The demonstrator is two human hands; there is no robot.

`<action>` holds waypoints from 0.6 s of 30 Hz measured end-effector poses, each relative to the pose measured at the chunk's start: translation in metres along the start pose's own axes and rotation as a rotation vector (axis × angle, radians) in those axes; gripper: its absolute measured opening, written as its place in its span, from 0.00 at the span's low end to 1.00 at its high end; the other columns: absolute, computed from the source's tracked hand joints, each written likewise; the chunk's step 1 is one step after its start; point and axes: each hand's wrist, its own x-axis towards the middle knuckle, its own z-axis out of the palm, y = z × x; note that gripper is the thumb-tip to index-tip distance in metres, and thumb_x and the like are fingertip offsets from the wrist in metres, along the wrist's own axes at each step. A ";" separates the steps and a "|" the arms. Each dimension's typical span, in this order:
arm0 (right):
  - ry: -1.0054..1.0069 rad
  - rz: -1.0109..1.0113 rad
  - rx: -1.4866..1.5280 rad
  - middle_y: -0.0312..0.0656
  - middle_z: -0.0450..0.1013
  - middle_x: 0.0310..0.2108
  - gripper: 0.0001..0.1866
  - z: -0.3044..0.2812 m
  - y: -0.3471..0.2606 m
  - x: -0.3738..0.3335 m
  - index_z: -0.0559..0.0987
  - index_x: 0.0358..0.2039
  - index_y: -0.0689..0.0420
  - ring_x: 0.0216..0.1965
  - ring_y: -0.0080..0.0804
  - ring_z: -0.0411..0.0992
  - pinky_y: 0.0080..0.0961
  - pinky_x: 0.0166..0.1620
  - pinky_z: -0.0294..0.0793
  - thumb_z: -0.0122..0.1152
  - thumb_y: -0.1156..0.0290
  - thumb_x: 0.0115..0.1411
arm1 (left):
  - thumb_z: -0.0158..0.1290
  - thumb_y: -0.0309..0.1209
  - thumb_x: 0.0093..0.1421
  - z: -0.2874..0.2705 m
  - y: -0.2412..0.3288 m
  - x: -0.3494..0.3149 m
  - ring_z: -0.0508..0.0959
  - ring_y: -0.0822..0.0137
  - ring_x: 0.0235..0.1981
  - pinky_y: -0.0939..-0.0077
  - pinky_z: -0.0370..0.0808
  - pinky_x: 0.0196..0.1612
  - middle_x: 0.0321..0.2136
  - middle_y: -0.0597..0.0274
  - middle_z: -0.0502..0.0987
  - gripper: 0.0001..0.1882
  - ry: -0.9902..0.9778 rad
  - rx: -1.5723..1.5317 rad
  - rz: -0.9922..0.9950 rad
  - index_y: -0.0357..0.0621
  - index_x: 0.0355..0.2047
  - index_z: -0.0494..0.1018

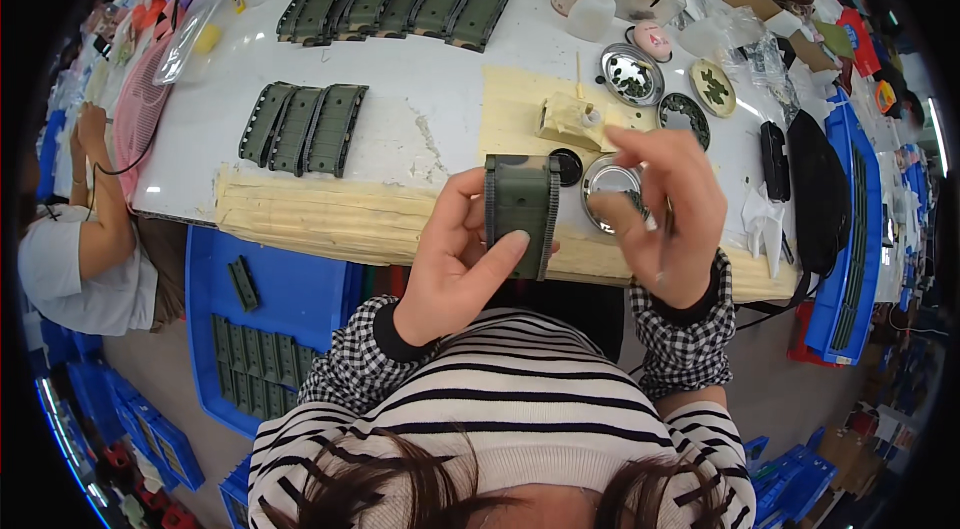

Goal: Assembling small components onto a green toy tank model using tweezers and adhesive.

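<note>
My left hand (465, 254) is wrapped around a curved dark green plastic piece (522, 204) with ribbed side edges, its thumb lying across the front. The piece stands roughly upright above the table's near edge. My right hand (672, 204) hovers over a round metal dish (603, 222); its fingers are bent and smeared by motion, so anything between them cannot be made out. Beyond the hands sits a small yellowish block (575, 125) with a fitting on top. A round black lid or cap (567, 167) lies between the held piece and the dish.
Similar green pieces lie in a far row (395, 9) and a nearer group (303, 129). Dishes of small dark parts (632, 75) stand at the right. A blue bin (205, 329) with green pieces is below left. Another person (85, 249) sits at the left edge.
</note>
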 end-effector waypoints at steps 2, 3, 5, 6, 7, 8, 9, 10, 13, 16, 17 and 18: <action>0.063 0.071 -0.068 0.41 0.72 0.30 0.18 -0.002 0.013 0.008 0.79 0.41 0.57 0.29 0.30 0.73 0.24 0.27 0.70 0.70 0.77 0.47 | 0.42 0.25 0.67 -0.006 0.003 0.004 0.78 0.58 0.44 0.62 0.79 0.45 0.55 0.42 0.67 0.26 -0.017 -0.195 -0.107 0.41 0.63 0.49; 0.095 0.074 -0.107 0.41 0.72 0.30 0.17 0.002 0.026 0.012 0.79 0.40 0.56 0.28 0.31 0.73 0.25 0.27 0.70 0.69 0.77 0.47 | 0.41 0.28 0.68 -0.007 0.004 0.006 0.79 0.58 0.42 0.63 0.79 0.44 0.55 0.42 0.67 0.25 -0.027 -0.288 -0.165 0.41 0.63 0.49; 0.056 0.083 -0.137 0.41 0.71 0.30 0.15 0.010 0.039 0.016 0.79 0.39 0.56 0.26 0.34 0.73 0.27 0.26 0.70 0.68 0.77 0.49 | 0.39 0.34 0.70 -0.010 -0.003 0.008 0.79 0.60 0.33 0.64 0.80 0.39 0.49 0.45 0.70 0.24 -0.028 -0.417 -0.196 0.42 0.63 0.50; 0.032 0.084 -0.146 0.41 0.71 0.30 0.14 0.014 0.044 0.017 0.79 0.38 0.56 0.25 0.35 0.73 0.28 0.26 0.70 0.67 0.77 0.49 | 0.38 0.35 0.70 -0.013 -0.008 0.007 0.78 0.61 0.32 0.65 0.81 0.38 0.48 0.46 0.70 0.24 -0.032 -0.511 -0.209 0.42 0.63 0.51; 0.016 0.077 -0.168 0.41 0.71 0.30 0.13 0.017 0.046 0.017 0.79 0.38 0.56 0.25 0.36 0.73 0.29 0.26 0.70 0.66 0.78 0.50 | 0.37 0.36 0.71 -0.014 -0.010 0.008 0.78 0.62 0.31 0.65 0.81 0.37 0.46 0.47 0.70 0.23 -0.037 -0.606 -0.222 0.42 0.63 0.51; -0.001 0.071 -0.190 0.41 0.71 0.31 0.12 0.020 0.047 0.017 0.79 0.37 0.56 0.25 0.37 0.73 0.29 0.26 0.71 0.65 0.78 0.50 | 0.35 0.37 0.71 -0.012 -0.009 0.009 0.77 0.64 0.29 0.66 0.82 0.35 0.42 0.51 0.71 0.23 -0.012 -0.647 -0.253 0.41 0.63 0.52; -0.021 0.067 -0.211 0.41 0.71 0.31 0.11 0.023 0.048 0.017 0.78 0.37 0.57 0.25 0.38 0.73 0.30 0.27 0.71 0.65 0.78 0.51 | 0.36 0.37 0.71 -0.012 -0.011 0.009 0.77 0.64 0.29 0.66 0.82 0.36 0.41 0.51 0.71 0.23 -0.039 -0.729 -0.262 0.41 0.62 0.52; -0.035 0.063 -0.222 0.40 0.71 0.30 0.10 0.024 0.051 0.017 0.78 0.35 0.57 0.24 0.38 0.72 0.29 0.26 0.71 0.64 0.79 0.51 | 0.37 0.37 0.71 -0.014 -0.013 0.010 0.78 0.64 0.30 0.65 0.82 0.37 0.40 0.51 0.72 0.23 -0.067 -0.810 -0.271 0.42 0.62 0.52; 0.039 0.045 -0.132 0.39 0.71 0.29 0.10 0.022 0.047 0.018 0.79 0.34 0.57 0.22 0.34 0.70 0.26 0.24 0.69 0.65 0.80 0.49 | 0.35 0.37 0.71 -0.014 -0.016 0.010 0.76 0.65 0.28 0.67 0.82 0.35 0.38 0.53 0.71 0.23 -0.109 -0.889 -0.286 0.38 0.62 0.52; 0.282 0.094 -0.028 0.37 0.70 0.27 0.07 0.002 0.013 0.019 0.80 0.33 0.62 0.21 0.19 0.64 0.17 0.22 0.61 0.64 0.84 0.52 | 0.33 0.37 0.71 -0.013 -0.016 0.010 0.75 0.65 0.26 0.69 0.82 0.32 0.37 0.54 0.70 0.24 -0.126 -0.895 -0.300 0.36 0.62 0.51; 0.289 0.110 0.106 0.38 0.70 0.30 0.04 0.002 0.011 0.013 0.78 0.34 0.64 0.26 0.16 0.68 0.16 0.26 0.65 0.61 0.82 0.58 | 0.33 0.37 0.71 -0.013 -0.016 0.009 0.75 0.65 0.25 0.70 0.82 0.32 0.36 0.54 0.70 0.24 -0.130 -0.898 -0.307 0.36 0.62 0.51; 0.249 0.183 0.283 0.38 0.68 0.33 0.04 0.003 0.002 0.008 0.75 0.36 0.65 0.27 0.17 0.68 0.18 0.33 0.70 0.56 0.79 0.62 | 0.34 0.38 0.71 -0.011 -0.016 0.009 0.75 0.65 0.25 0.70 0.82 0.31 0.36 0.54 0.70 0.24 -0.135 -0.877 -0.313 0.36 0.62 0.51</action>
